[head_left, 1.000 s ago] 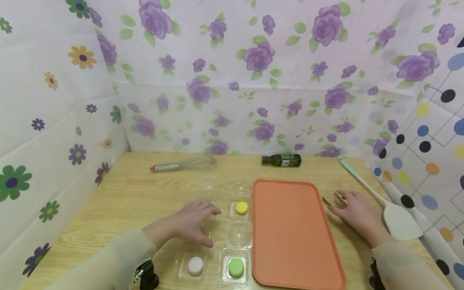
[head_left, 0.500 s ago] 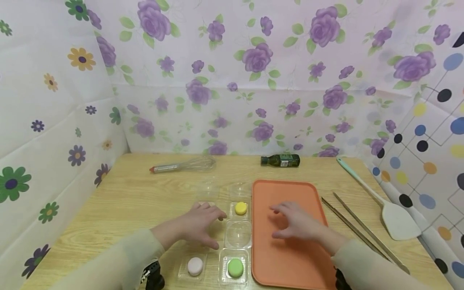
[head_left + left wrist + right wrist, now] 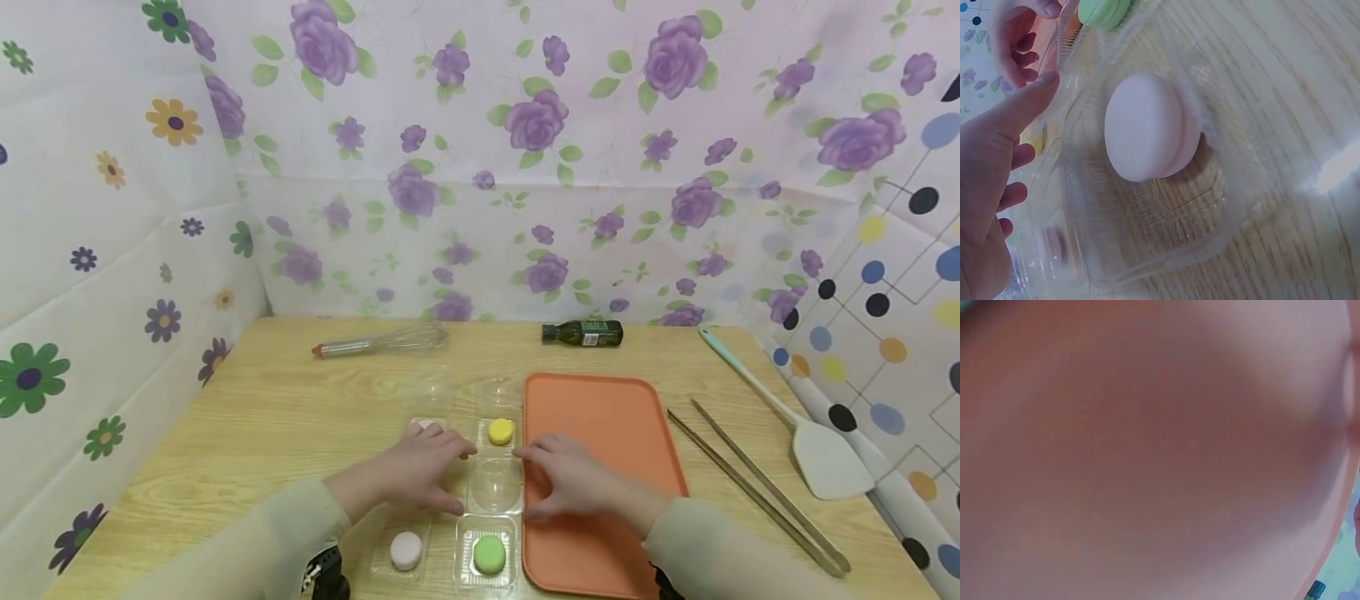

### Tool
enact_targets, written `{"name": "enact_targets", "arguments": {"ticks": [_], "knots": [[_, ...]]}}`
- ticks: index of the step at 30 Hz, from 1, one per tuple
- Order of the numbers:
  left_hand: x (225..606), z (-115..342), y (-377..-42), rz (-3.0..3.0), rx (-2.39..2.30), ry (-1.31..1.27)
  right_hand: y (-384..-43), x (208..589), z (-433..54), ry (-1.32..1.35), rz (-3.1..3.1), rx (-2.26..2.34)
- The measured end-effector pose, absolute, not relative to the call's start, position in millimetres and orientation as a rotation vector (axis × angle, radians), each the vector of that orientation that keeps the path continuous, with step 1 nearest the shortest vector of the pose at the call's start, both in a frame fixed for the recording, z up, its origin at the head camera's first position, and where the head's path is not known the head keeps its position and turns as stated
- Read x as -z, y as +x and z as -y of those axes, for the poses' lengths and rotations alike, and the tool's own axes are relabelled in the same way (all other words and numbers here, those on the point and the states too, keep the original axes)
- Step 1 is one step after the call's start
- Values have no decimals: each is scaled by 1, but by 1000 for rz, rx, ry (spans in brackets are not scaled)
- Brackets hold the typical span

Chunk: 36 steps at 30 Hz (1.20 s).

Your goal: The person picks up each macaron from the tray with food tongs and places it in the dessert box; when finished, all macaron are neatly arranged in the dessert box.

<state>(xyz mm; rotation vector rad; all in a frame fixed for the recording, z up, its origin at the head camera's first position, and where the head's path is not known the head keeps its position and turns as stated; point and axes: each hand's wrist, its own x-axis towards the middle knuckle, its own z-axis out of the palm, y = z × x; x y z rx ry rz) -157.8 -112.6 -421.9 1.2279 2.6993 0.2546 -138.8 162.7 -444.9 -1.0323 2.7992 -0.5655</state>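
A clear plastic box (image 3: 461, 571) holds a green macaron (image 3: 490, 553), its round-domed lid (image 3: 495, 487) laid open behind it. My left hand (image 3: 420, 467), fingers spread and loosely bent, hovers at the lid's left side. Opposite it, my right hand (image 3: 572, 482) reaches over the tray's left edge, fingertips right by the lid. Both hands hold nothing. Nearer the front left, a pale pink macaron (image 3: 1144, 128) sits in its own clear box (image 3: 1110, 275). A yellow macaron (image 3: 500, 431) lies in a box behind the lid. Another pale one (image 3: 429, 425) is partly hidden by my left hand.
An orange tray (image 3: 600, 400) lies right of the boxes. Metal tongs (image 3: 757, 492) and a white spatula (image 3: 828, 458) lie farther right. Along the back are a whisk (image 3: 382, 341) and a dark green bottle (image 3: 583, 333). The right wrist view is mostly blurred.
My right hand has left the tongs on the table and moved left across the tray to the lid's right side. My left hand has shifted slightly right, closer to the lid.
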Motion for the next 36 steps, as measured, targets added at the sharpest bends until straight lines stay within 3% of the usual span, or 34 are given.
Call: {"name": "enact_targets", "arguments": {"ticks": [24, 36], "knots": [[422, 107, -158, -2855, -287, 1256, -133, 439, -153, -1042, -2810, 950], [418, 107, -158, -3009, -388, 1361, -140, 437, -152, -539, -1867, 1651]]}}
